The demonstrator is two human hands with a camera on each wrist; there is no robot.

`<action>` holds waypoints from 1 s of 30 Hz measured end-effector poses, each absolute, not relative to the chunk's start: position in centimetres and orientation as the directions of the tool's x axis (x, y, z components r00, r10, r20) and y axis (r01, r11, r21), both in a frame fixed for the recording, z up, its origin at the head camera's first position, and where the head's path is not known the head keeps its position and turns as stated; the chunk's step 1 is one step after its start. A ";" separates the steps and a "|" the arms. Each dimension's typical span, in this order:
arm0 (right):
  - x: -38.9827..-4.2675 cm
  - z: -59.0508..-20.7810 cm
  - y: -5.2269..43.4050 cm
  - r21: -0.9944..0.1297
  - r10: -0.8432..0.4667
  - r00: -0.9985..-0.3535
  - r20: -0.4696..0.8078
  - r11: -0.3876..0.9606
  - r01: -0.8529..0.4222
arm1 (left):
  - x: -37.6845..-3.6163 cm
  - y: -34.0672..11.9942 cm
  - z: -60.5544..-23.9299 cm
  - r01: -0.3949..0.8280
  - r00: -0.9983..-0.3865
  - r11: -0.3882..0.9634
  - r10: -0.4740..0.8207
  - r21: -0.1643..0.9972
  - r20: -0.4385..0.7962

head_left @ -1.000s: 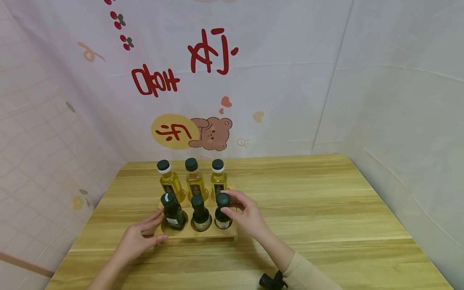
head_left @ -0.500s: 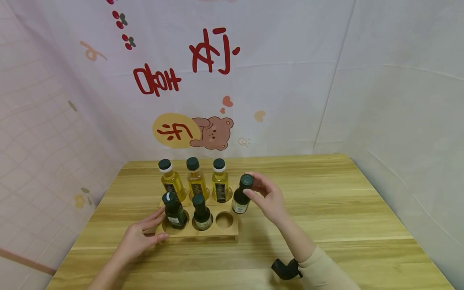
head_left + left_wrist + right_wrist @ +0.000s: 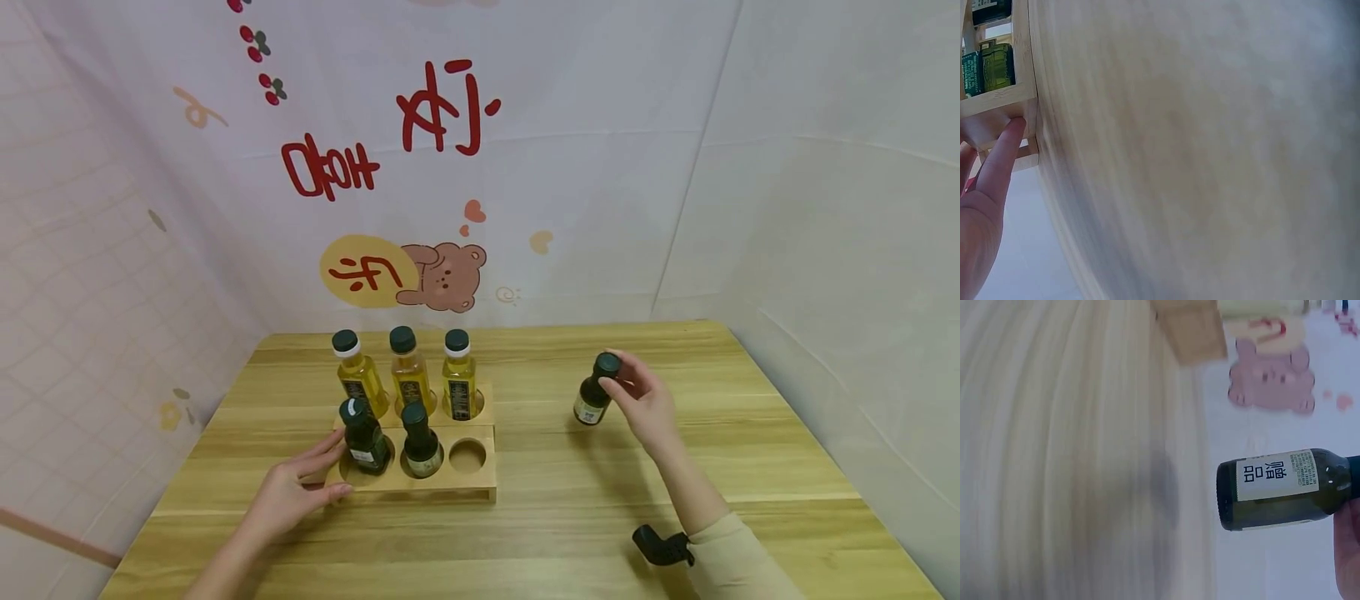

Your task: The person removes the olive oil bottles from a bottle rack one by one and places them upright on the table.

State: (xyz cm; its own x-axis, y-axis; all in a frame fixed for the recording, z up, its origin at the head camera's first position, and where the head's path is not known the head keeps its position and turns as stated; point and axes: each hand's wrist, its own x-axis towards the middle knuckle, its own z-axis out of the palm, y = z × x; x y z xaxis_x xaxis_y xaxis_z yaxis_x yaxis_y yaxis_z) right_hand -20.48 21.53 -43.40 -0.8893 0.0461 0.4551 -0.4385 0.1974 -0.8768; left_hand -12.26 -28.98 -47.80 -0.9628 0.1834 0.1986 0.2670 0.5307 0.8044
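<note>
Dark green bottle (image 3: 593,393), white label

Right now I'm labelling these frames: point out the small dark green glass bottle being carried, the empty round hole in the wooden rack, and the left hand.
small dark green glass bottle (image 3: 592,402), head view, body
empty round hole (image 3: 467,455), head view, centre
left hand (image 3: 287,497), head view, back

A beige long sleeve (image 3: 731,558) covers the right forearm, with a black wrist-mounted device (image 3: 662,545) at its cuff.

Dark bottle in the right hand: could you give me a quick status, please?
Right hand grips dark bottle by the cap, tilted over the table. Left hand steadies the wooden rack. Front right hole vacant. Nothing beneath the bottle.
</note>
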 end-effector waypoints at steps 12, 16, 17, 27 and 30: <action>-20.7 -43.5 27.4 -0.872 0.169 -0.896 0.410 0.362 -0.330 | -12.1 -29.0 -47.8 0.248 -0.968 0.558 0.176 0.792 0.179; -20.2 -42.5 27.9 -0.880 0.205 -0.898 0.390 0.369 -0.299 | -12.1 -29.0 -47.7 0.244 -0.969 0.548 0.173 0.800 0.177; -20.2 -42.4 28.1 -0.883 0.213 -0.898 0.384 0.368 -0.291 | -12.1 -29.0 -47.7 0.243 -0.969 0.549 0.174 0.800 0.175; -22.5 -44.5 30.6 -0.881 0.291 -0.895 0.338 0.432 -0.192 | -12.2 -29.1 -47.8 0.253 -0.968 0.650 0.168 0.717 0.188; -22.8 -44.6 30.8 -0.881 0.301 -0.894 0.331 0.439 -0.178 | -12.2 -29.1 -47.8 0.253 -0.967 0.668 0.165 0.699 0.193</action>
State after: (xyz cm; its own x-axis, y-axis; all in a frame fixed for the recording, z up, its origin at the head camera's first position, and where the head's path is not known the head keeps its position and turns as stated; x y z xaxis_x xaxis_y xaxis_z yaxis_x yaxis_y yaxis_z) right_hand -22.78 30.80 -44.56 -0.8943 0.3014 0.3306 -0.1778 0.4387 -0.8809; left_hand -12.20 -29.08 -47.80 -0.9673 0.1651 0.1927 0.2534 0.6684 0.6993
